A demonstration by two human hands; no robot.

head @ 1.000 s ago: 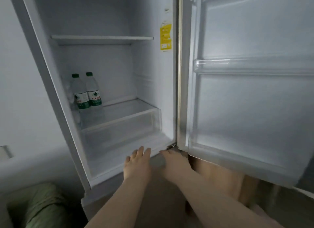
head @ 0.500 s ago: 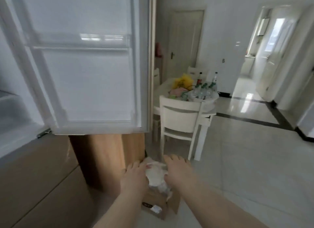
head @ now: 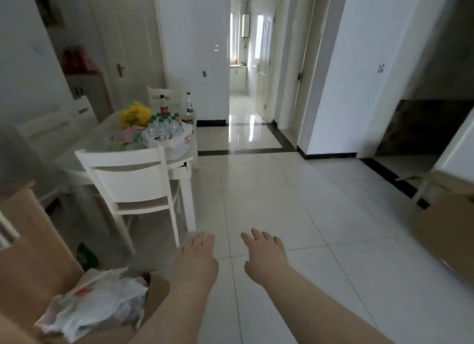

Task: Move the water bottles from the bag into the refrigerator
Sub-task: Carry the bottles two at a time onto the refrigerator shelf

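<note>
Both hands, left hand (head: 195,261) and right hand (head: 264,256), are empty with fingers spread, so I'd walk past the white chair (head: 133,179) to the water bottles (head: 164,127) bagged on the table (head: 179,161) behind it and grab them by the body.

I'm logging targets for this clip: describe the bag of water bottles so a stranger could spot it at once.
Find the white dining table at left, behind the white chair. On its near right corner sits a white plastic bag packed with green-capped water bottles. Unlike the yellow bag beside it, it shows clustered clear bottles.
</note>
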